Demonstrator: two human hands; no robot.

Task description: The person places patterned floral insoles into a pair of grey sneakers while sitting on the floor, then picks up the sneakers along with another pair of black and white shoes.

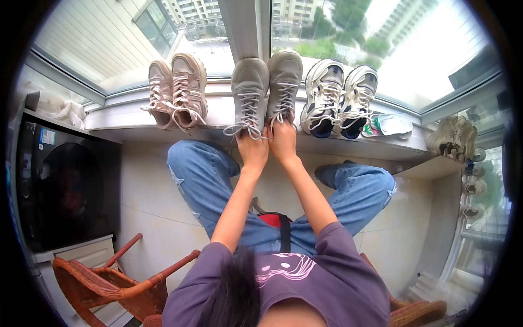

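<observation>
Two grey lace-up sneakers stand side by side on the white window ledge, toes toward the glass. My left hand is at the heel of the left grey sneaker, closed on it. At the heel of the right grey sneaker, my right hand grips in the same way, close beside my left hand. Most of my fingers are hidden by the heels and laces. Pinkish-beige sneakers stand to the left, and white-and-navy sneakers to the right.
Small slippers and worn beige shoes are farther right on the ledge. A black front-loading washing machine stands at the left. A wicker chair is behind me, and my knees are under the ledge.
</observation>
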